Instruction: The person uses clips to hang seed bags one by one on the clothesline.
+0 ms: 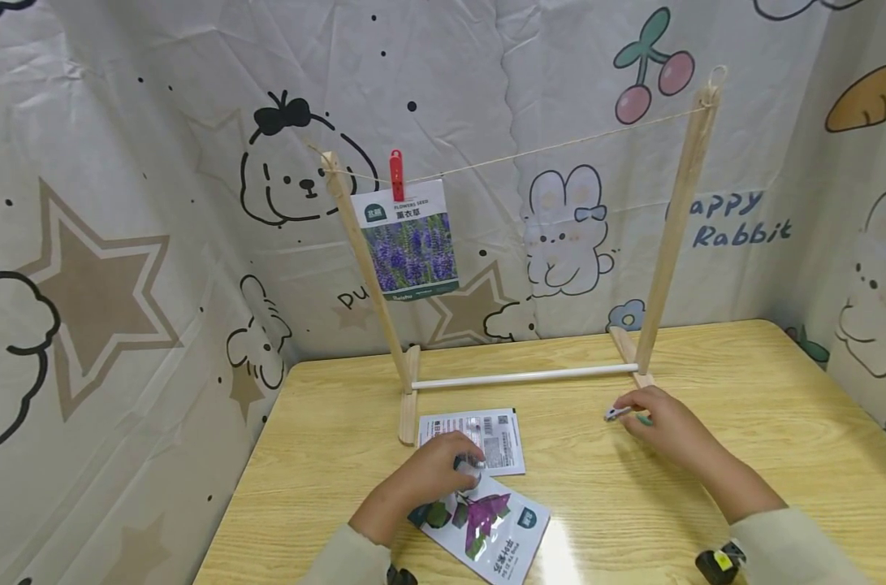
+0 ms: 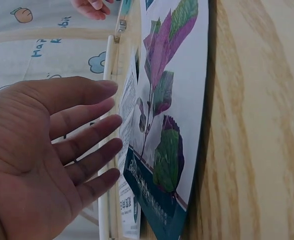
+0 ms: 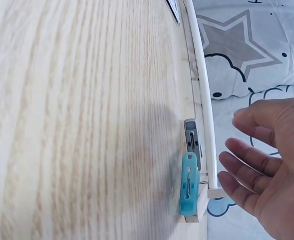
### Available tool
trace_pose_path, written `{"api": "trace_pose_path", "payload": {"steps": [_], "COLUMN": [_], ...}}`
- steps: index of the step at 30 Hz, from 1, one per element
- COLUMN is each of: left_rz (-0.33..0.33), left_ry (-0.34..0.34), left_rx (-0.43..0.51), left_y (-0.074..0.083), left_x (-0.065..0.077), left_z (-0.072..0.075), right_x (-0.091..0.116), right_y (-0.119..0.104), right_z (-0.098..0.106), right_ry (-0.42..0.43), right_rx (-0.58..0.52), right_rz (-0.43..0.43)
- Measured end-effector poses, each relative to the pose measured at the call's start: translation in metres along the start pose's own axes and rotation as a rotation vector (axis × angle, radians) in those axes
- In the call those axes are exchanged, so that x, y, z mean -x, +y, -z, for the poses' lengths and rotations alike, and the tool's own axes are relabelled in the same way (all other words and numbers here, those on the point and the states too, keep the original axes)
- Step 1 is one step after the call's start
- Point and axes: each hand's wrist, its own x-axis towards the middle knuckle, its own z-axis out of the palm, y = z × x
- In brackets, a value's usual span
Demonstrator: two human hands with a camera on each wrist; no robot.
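My left hand [image 1: 437, 465] hovers over a seed packet [image 1: 508, 532] with a purple and green leaf picture, its fingers loosely bent and apart in the left wrist view. A second packet [image 1: 507, 439], printed side up, lies partly beneath the first. On the right, my right hand [image 1: 665, 422] is above two clothespins, its fingers relaxed with nothing between them. The grey clothespin [image 3: 191, 139] and the teal clothespin [image 3: 188, 186] lie next to each other on the table. A red clothespin [image 1: 396, 177] holds a lavender seed packet [image 1: 413, 252] on a string.
Two wooden posts, the left post [image 1: 365, 260] and the right post [image 1: 676, 236], carry the string [image 1: 538, 152]. A white rod [image 1: 523, 378] joins their feet low over the table [image 1: 326, 487]. Patterned cloth [image 1: 472, 81] hangs behind and at both sides.
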Motion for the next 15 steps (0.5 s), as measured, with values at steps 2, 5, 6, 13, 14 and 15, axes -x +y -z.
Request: {"api": "trace_pose_path", "payload": {"steps": [2, 5, 6, 13, 14, 15], "left_rz": [-0.001, -0.003, 0.001, -0.006, -0.007, -0.007], "left_ry": [-0.015, -0.032, -0.036, -0.044, -0.044, -0.045], "left_rx": [-0.012, -0.038, -0.048, -0.112, -0.117, -0.117], "left_y": [0.0007, 0.0013, 0.0017, 0.0025, 0.0024, 0.0024], "left_x": [0.0008, 0.0022, 0.0026, 0.0046, 0.0046, 0.0046], "left_z": [-0.0001, -0.0012, -0.0015, -0.0023, -0.0025, -0.0027], "right_x": [0.0007, 0.0017, 0.0021, 0.0028, 0.0029, 0.0029], "right_y": [0.0017, 0.0038, 0.0042, 0.0086, 0.0094, 0.0102], "right_z": [-0.001, -0.002, -0.0023, -0.0035, -0.0036, -0.0037], "right_ry": [-0.002, -0.006, -0.007, -0.005, -0.003, -0.002], "right_rx": [0.01, 0.009, 0.006, 0.043, 0.048, 0.051], "right_rz": [-0.007, -0.026, -0.033, -0.087, -0.098, -0.108]}}
